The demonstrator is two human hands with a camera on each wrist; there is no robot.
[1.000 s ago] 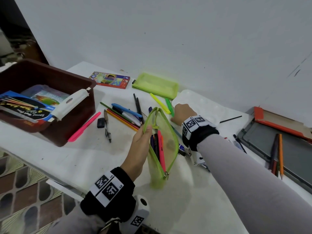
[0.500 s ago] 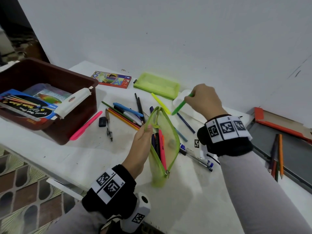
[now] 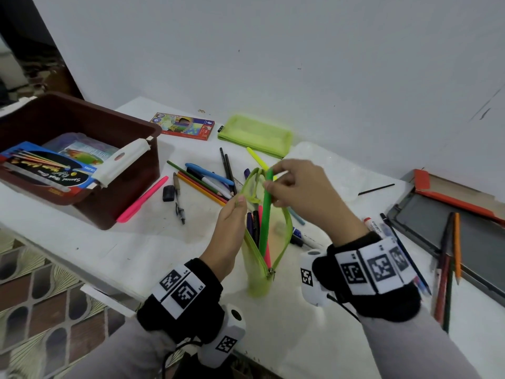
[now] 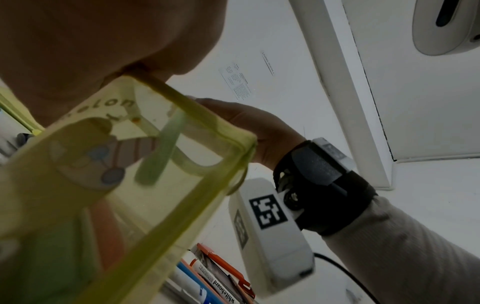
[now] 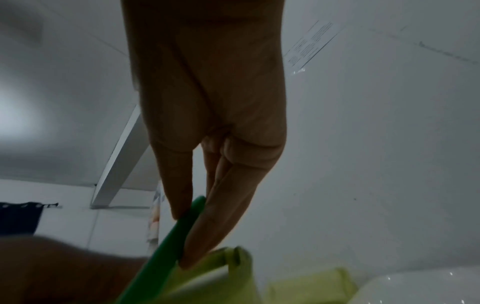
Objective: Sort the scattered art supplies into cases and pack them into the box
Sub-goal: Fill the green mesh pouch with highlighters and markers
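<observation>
A lime-green mesh pencil pouch (image 3: 281, 236) stands upright and unzipped near the table's front. My left hand (image 3: 232, 222) holds its near rim, thumb pinching the edge (image 4: 145, 82). My right hand (image 3: 303, 190) pinches the top of a green pen (image 3: 265, 214), which points down into the pouch mouth beside pink, black and blue pens inside. The right wrist view shows fingertips (image 5: 192, 257) on the green pen (image 5: 166, 246). A brown box (image 3: 128, 187) at left holds flat art packs.
Loose pencils, a blue pen (image 3: 209, 173), a pink pen (image 3: 142, 199), a black eraser (image 3: 168, 193) and a yellow highlighter (image 3: 257, 157) lie behind the pouch. A second green case (image 3: 255, 135) and crayon box (image 3: 183, 129) sit by the wall. A slate tray with pencils (image 3: 453, 242) is at right.
My right hand lifted the green pen off the table near the wall and brought it back over the pouch, now lowering it inside. The left hand kept holding the pouch rim.
</observation>
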